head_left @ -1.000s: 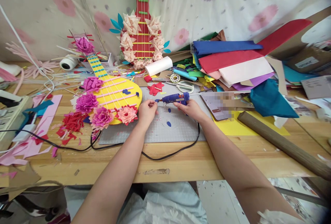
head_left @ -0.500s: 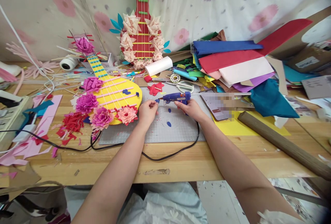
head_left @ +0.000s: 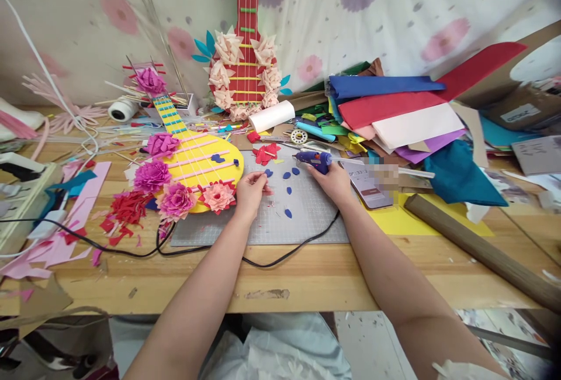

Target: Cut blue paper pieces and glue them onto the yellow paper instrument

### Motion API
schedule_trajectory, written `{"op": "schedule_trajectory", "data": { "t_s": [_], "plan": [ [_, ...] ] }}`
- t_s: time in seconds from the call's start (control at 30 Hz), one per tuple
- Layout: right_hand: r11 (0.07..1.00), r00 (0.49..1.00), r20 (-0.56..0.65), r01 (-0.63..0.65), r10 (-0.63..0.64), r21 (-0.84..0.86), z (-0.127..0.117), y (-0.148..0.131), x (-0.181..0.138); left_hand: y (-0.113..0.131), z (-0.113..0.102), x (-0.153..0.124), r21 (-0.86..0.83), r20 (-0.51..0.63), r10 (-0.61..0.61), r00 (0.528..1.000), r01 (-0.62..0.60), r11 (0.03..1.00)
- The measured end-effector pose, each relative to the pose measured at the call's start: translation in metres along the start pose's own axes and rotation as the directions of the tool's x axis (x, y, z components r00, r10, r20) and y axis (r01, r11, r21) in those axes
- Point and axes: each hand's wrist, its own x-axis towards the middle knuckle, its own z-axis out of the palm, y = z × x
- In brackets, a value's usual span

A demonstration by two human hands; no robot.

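Note:
My left hand [head_left: 253,191] is closed, pinching a small blue paper petal [head_left: 268,173] at its fingertips. In my right hand [head_left: 329,180] is a blue hot glue gun [head_left: 316,161], its nozzle pointing left and a long glue stick [head_left: 412,172] coming out of its back. Between the hands, several loose blue petals [head_left: 288,213] lie on the grey cutting mat [head_left: 245,231]. To the left is a yellow paper guitar [head_left: 205,161] trimmed with pink and purple paper flowers; small blue pieces sit on its body. A red paper flower [head_left: 266,154] lies at the mat's far side.
A red paper guitar [head_left: 245,85] stands against the curtain. Stacked coloured paper [head_left: 394,105], a phone [head_left: 372,184] and a brown tube [head_left: 473,245] lie to the right. The black cord [head_left: 280,263] loops across the front. Paper scraps [head_left: 127,210] cover the left.
My right hand has drawn the glue gun to the right and slightly up, away from the petal. My left hand still pinches the petal. The view has shifted slightly.

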Motion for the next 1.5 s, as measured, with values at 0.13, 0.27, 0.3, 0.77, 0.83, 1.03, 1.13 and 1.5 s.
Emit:
{"op": "schedule_trajectory", "data": {
  "t_s": [0.13, 0.27, 0.3, 0.77, 0.83, 1.03, 1.13, 1.5],
  "plan": [
    [0.991, 0.982, -0.144, 0.116, -0.125, -0.071, -0.013, 0.001, -0.009, 0.006, 0.005, -0.005, -0.167, 0.007, -0.118, 0.993, 0.118, 0.979],
    [0.981, 0.987, -0.123, 0.079, -0.102, -0.180, -0.034, -0.002, -0.025, 0.008, 0.010, -0.010, -0.340, 0.016, -0.254, 0.967, 0.244, 0.908],
    [0.982, 0.996, -0.040, 0.077, -0.085, -0.170, -0.037, -0.006, -0.030, 0.008, 0.011, -0.011, -0.374, 0.019, -0.283, 0.959, 0.269, 0.888],
    [0.525, 0.943, 0.250, -0.102, -0.219, 0.845, 0.037, -0.098, -0.051, 0.011, 0.012, -0.014, -0.555, 0.030, -0.333, 0.942, 0.293, 0.779],
    [0.495, 0.950, 0.242, -0.117, -0.196, 0.861, 0.041, -0.101, -0.052, 0.010, 0.011, -0.014, -0.567, 0.017, -0.311, 0.950, 0.266, 0.780],
    [0.394, 0.938, 0.318, -0.242, -0.137, 0.887, 0.047, -0.103, -0.051, 0.008, 0.011, -0.016, -0.576, 0.014, -0.258, 0.966, 0.219, 0.788],
    [0.377, 0.898, 0.418, -0.344, -0.134, 0.860, 0.046, -0.105, -0.050, 0.007, 0.010, -0.016, -0.562, 0.023, -0.253, 0.967, 0.222, 0.797],
    [0.480, 0.888, 0.447, -0.347, -0.108, 0.805, 0.028, -0.110, -0.022, 0.029, 0.009, -0.041, -0.173, 0.096, -0.066, 0.993, 0.081, 0.981]
  ]
}}
